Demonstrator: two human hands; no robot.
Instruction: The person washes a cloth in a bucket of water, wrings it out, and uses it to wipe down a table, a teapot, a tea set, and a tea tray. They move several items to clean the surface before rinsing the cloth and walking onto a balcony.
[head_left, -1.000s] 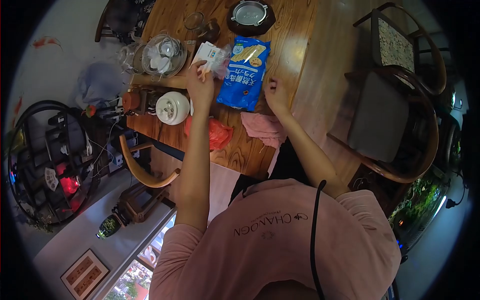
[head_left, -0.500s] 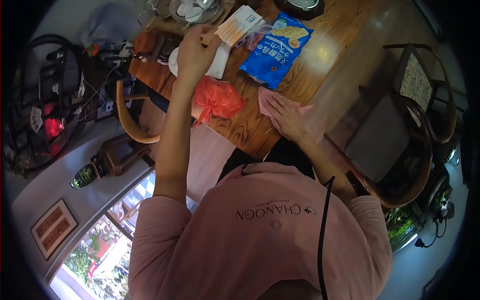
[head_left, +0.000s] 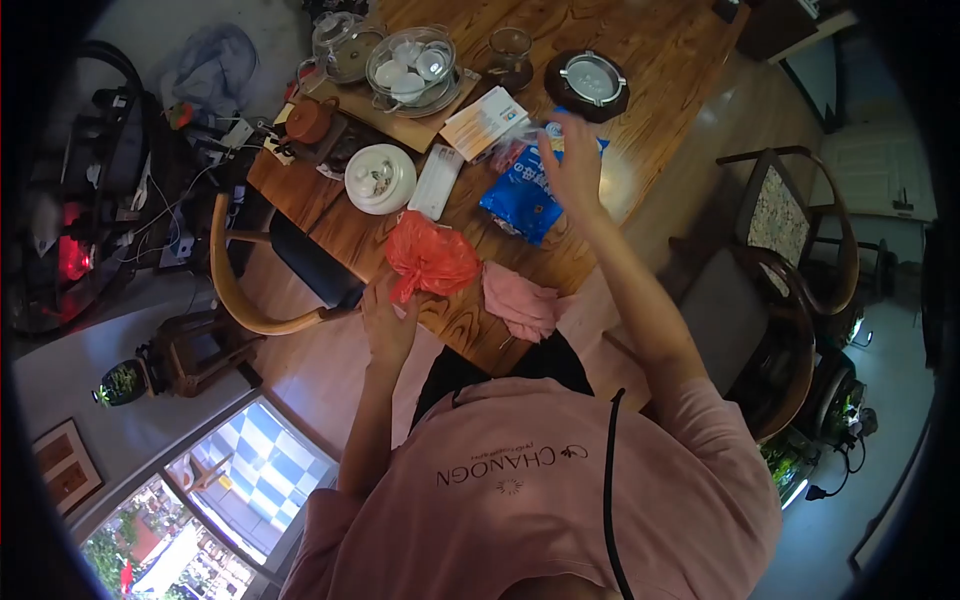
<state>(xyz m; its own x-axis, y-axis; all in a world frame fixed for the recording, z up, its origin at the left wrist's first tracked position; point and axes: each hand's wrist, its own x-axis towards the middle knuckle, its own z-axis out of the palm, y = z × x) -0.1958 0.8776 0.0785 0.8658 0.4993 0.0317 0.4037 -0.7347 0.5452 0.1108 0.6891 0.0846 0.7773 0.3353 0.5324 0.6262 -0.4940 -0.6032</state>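
Observation:
My right hand is closed over the upper part of a blue cracker bag lying on the wooden table, its thumb on the near side of the bag. My left hand is at the table's front edge, fingers apart, right beside the knotted end of a red plastic bag. Between the two bags and my body, a crumpled pink cloth lies by the edge. Beyond the red bag sit a white lidded pot and a white rectangular box.
Printed cards lie behind the blue bag. Farther back stand a glass bowl of white cups, a glass jug and an ashtray. A brown teapot is at left. Chairs flank the table, one wooden-armed chair close on the left.
My right hand has left the pink cloth and moved up onto the blue cracker bag. My left hand has come back from the cards to the red bag. The view has tilted farther forward.

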